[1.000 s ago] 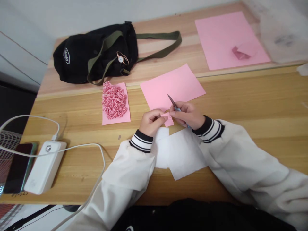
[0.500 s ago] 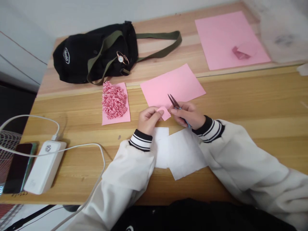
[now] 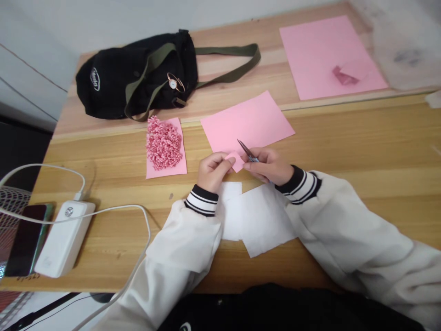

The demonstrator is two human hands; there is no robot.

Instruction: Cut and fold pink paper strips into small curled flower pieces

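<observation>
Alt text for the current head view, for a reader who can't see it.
A person's left hand holds a small pink paper piece while the right hand holds scissors beside it. Around them on a wooden table lie larger pink sheets, white papers, a pink bead-like cluster, a black bag and a white power bank.

Scissors (image 3: pixel 245 149): handles are mostly hidden by right hand (image 3: pixel 270 166). Pink piece (image 3: pixel 237 162): one corner is covered by left hand (image 3: pixel 212 171). Plastic (image 3: pixel 409 41): is cut off at right; print is blurred. Watch (image 3: pixel 172 84): dial is too small to be read.
</observation>
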